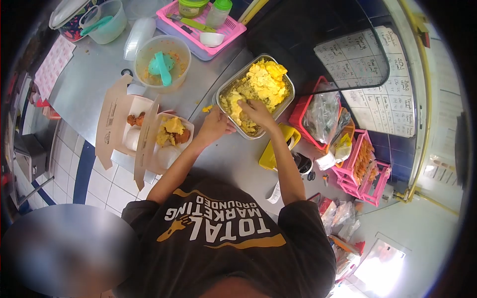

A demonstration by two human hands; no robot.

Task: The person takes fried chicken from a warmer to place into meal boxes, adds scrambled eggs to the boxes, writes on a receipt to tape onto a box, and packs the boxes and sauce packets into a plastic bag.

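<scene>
While the left hand lies by the tray, the right hand reaches inside; I cannot tell either grip.

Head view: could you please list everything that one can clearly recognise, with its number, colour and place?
Tray: 1, silver, picture centre
Food: 1 batch, yellow, in the tray
Boxes: 2, brown and white, left
Tubs: 2, clear, upper left
Scoops: 2, teal, in the tubs
Baskets: at least 2, pink, top and right
Bottle: 1, green-lidded, in the top basket
Bin: 1, red, right of the tray
Holder: 1, yellow, lower left of the bin
Papers: several, white, right wall
Table: 1, grey, under the tray
Shirt: 1, dark, bottom
Left hand: 1, bare, beside the tray
Right hand: 1, bare, on the food
</scene>
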